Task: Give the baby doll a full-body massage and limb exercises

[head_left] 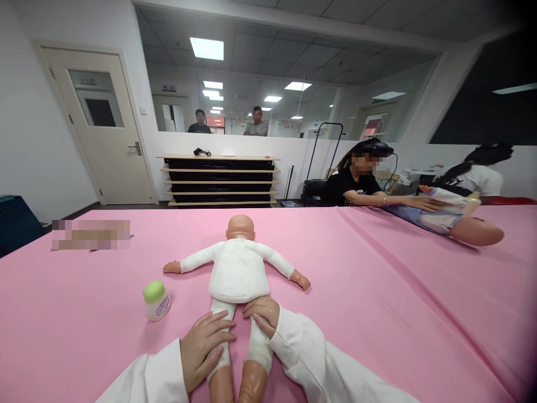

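Observation:
A bald baby doll (239, 274) with a white cloth body lies on the pink-covered table, its head away from me and its arms spread. No face shows on its head. My left hand (205, 344) rests on the doll's left-side leg, its fingers stretched out and slightly apart. Across the top of the other leg, near the hip, lies my right hand (264, 314), with its fingers laid over the white cloth. The doll's feet run out of the bottom of the view. To the left of the doll stands a small white jar (157, 305) with a green lid.
The pink tablecloth (344, 324) has a long fold on the right. A blurred flat item (92, 235) lies at the far left. At the right, a person (356, 179) wearing a headset handles another doll (474, 229). Stacked shelves (220, 182) stand behind the table.

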`<act>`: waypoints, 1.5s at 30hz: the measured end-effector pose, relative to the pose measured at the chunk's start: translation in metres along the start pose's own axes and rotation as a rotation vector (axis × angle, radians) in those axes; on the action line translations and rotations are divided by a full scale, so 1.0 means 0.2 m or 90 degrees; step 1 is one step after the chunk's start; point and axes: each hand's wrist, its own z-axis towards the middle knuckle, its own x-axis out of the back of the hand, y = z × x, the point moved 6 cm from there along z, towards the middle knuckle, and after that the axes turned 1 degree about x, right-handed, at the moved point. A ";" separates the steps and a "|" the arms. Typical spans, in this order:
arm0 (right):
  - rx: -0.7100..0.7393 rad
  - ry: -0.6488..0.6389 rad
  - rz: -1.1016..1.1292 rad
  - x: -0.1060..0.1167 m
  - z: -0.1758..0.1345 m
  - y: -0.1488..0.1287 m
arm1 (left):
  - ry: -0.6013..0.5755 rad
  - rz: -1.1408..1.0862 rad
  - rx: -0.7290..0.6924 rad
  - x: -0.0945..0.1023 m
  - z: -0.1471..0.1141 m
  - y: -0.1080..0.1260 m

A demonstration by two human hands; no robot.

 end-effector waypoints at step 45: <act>-0.064 -0.106 -0.021 -0.11 -0.06 0.11 | -0.004 -0.116 0.052 0.00 -0.04 0.00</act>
